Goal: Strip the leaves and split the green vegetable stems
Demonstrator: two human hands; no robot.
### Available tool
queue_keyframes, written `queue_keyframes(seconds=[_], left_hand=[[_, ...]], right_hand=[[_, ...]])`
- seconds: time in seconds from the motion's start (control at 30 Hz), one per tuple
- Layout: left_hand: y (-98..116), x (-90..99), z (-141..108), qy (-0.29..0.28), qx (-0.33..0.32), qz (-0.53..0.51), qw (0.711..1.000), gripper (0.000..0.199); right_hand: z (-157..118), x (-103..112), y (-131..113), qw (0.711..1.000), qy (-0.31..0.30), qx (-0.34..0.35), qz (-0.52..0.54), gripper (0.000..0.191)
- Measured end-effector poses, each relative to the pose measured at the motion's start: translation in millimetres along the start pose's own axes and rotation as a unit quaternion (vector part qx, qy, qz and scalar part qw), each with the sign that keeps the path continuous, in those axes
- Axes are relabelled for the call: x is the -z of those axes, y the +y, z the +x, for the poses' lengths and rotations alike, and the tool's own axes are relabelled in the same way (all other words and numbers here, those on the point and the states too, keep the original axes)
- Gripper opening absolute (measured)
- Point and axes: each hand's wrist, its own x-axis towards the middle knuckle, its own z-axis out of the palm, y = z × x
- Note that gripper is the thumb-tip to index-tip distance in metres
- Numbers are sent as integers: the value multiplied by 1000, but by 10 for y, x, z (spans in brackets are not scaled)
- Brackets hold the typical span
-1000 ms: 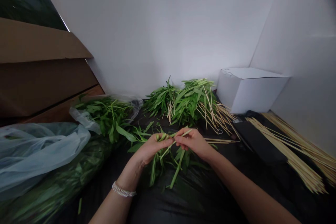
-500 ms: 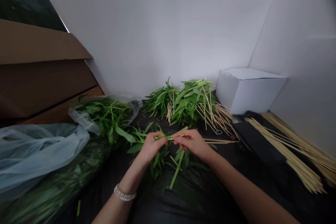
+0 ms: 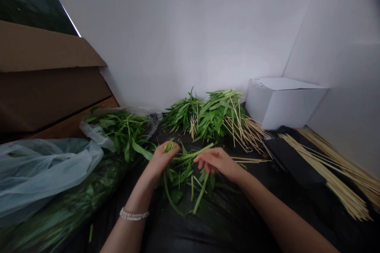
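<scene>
My left hand point(image 3: 164, 159) is closed around a few green water spinach stems point(image 3: 170, 146), whose cut ends show above the fist. My right hand point(image 3: 218, 162) hovers just to the right, fingers bent loosely downward and apart, with nothing visible in them. A longer stem point(image 3: 197, 151) runs between the hands, passing just beyond the right fingertips; whether they touch it I cannot tell. Beneath both hands lie loose leaves point(image 3: 177, 195) and a thick cut stem point(image 3: 201, 195) on black plastic sheeting point(image 3: 178, 233).
Leafy bundles point(image 3: 218, 114) with thin wooden sticks point(image 3: 247, 130) lie at the back wall. A white box point(image 3: 291, 102) stands behind more sticks point(image 3: 341, 184) and a black block point(image 3: 293, 160) on the right. Leftward are bagged greens point(image 3: 121, 126), a plastic bag point(image 3: 44, 170) and a cardboard box point(image 3: 50, 95).
My left hand has moved left and slightly up with its stems, widening the gap between the hands. My right fingers have loosened from their pinch on a stem.
</scene>
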Motion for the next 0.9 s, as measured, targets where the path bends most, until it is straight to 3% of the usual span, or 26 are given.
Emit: queue_keyframes(seconds=[0.07,0.17,0.27,0.4,0.57,0.63,0.77,0.9], left_hand=[[-25,-70,-30,0,-35,185,982,19],[-51,-137,-69,7,-24,427,904,15],[-89,-160,-87,-15,1,532,847,20],[-132,-151,-89,-3,-30,551,834,19],[-123,-139,-94,153,-207,494,830,23],[-108,-167,-113,181,-282,461,822,24],[-69,-312,-200,128,-390,426,806,25],[-51,-450,-276,80,-424,409,804,27]], right_hand=[[22,27,26,999,43,12,19,43],[50,70,55,994,99,5,42,44],[57,85,67,991,120,-3,63,43],[49,73,58,989,130,-8,73,43],[68,68,73,989,136,-19,56,40],[82,54,96,989,138,-26,47,38],[99,-6,168,987,150,-26,51,35],[111,-35,226,981,179,-20,74,35]])
